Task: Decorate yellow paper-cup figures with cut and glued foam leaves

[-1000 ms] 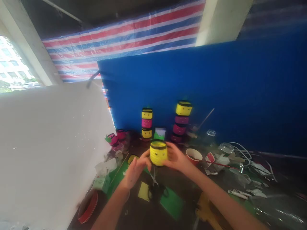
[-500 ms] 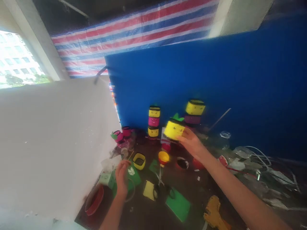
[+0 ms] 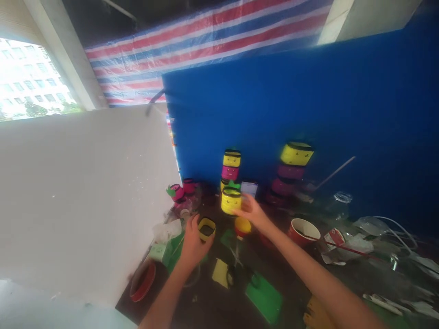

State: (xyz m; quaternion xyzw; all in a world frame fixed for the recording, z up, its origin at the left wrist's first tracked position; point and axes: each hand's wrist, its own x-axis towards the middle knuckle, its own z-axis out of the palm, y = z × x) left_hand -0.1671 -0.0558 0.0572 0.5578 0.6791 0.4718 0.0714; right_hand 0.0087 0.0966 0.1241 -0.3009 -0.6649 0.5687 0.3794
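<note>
My right hand (image 3: pixel 253 212) grips the right side of a yellow cup (image 3: pixel 231 201) with a black rim, a small face and green leaf shapes behind its top. This cup is in front of a stack of yellow and pink cups (image 3: pixel 230 172). Below and to the left, my left hand (image 3: pixel 196 240) has its fingers and thumb around a second yellow cup (image 3: pixel 207 224), also black-rimmed, with its hollow inside showing. Between the hands and slightly right stands a small yellow-orange bowl (image 3: pixel 243 225).
Scissors (image 3: pixel 236 258), a green sheet (image 3: pixel 264 297) and a pale yellow piece (image 3: pixel 221 273) lie on the dark table. Another cup stack (image 3: pixel 297 154) stands at right, near a red-and-white paper tub (image 3: pixel 303 230) and a clear jar (image 3: pixel 341 203). A red container (image 3: pixel 143 281) lies at the left edge.
My right hand has brought the leafed yellow cup left and lower. My left hand has moved right, onto the other yellow cup. The view has shifted somewhat.
</note>
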